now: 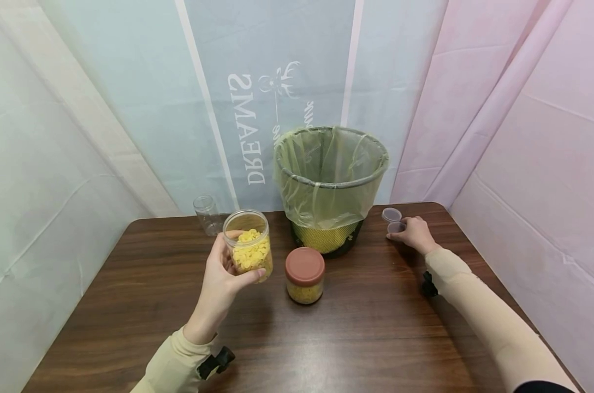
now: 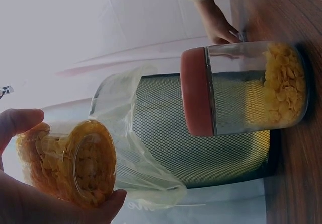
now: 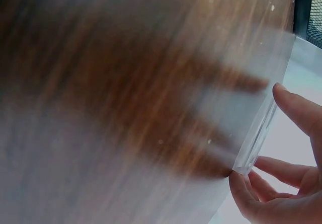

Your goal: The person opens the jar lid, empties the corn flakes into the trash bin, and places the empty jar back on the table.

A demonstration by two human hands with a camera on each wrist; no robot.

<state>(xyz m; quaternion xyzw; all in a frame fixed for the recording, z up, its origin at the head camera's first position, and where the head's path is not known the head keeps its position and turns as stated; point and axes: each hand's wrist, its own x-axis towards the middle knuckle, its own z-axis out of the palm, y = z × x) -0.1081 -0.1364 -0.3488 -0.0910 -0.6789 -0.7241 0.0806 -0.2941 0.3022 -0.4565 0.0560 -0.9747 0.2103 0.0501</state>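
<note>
My left hand (image 1: 218, 289) grips a clear open-topped jar (image 1: 263, 261), raised over the left-middle of the table. Yellow flakes (image 1: 250, 252) fill much of it, and its rounded base with flakes inside shows in the left wrist view. At the table's far right, my right hand (image 1: 416, 236) pinches a clear round plastic lid (image 1: 395, 227) by its edge. The right wrist view has thumb and fingertips on opposite parts of that lid's rim (image 3: 256, 133). Just behind lies a second clear lid (image 1: 391, 214).
A jar with a reddish-pink lid (image 1: 304, 266), partly filled with yellow flakes, stands mid-table. Behind it is a dark mesh bin (image 1: 326, 238) lined with a pale yellow-green bag (image 1: 321, 204). An uncapped clear jar (image 1: 207, 210) stands at the back left. Curtains hang around the wooden table (image 1: 356, 333).
</note>
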